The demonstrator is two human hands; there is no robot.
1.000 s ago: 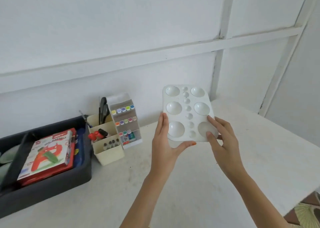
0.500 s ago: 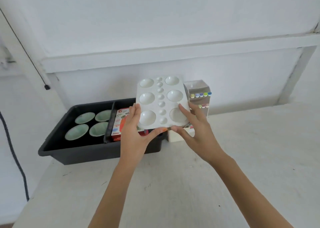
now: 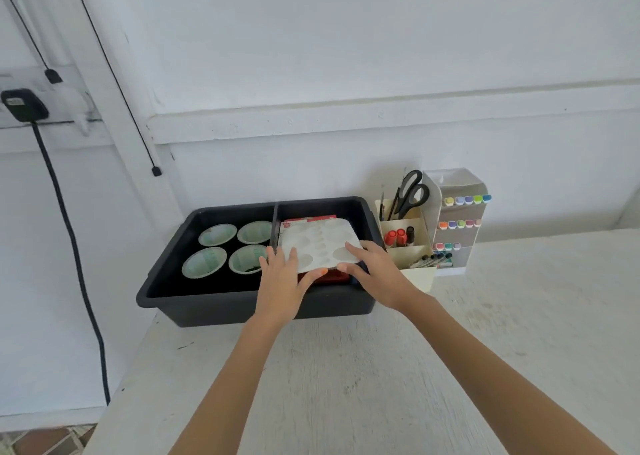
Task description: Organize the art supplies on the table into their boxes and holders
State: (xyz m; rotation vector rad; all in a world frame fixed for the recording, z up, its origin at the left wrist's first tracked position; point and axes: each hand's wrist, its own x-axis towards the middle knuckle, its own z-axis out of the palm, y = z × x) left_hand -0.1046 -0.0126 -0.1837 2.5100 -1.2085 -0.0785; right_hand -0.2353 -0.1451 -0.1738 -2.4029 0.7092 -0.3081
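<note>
Paint palette held over the right compartment of a black bin, on a white desk against a white wall.

The pale, scuffed desk (image 3: 346,368) stands against a white panelled wall (image 3: 346,56); dark cables (image 3: 69,229) hang at the left. The black bin (image 3: 225,312) sits at the desk's back left, with four pale green bowls (image 3: 218,234) in its left compartment. The white paint palette (image 3: 318,243) is in the right compartment, wells up, over a red box (image 3: 327,276). Its long axis runs away from the person, and its near short edge faces them. The left grip (image 3: 280,281) pinches the near left corner, fingers on top and thumb at the edge. The right grip (image 3: 375,274) pinches the near right corner the same way. Just right of the bin stand a cream organizer (image 3: 415,276) holding scissors (image 3: 410,191) and a marker rack (image 3: 457,219).
</note>
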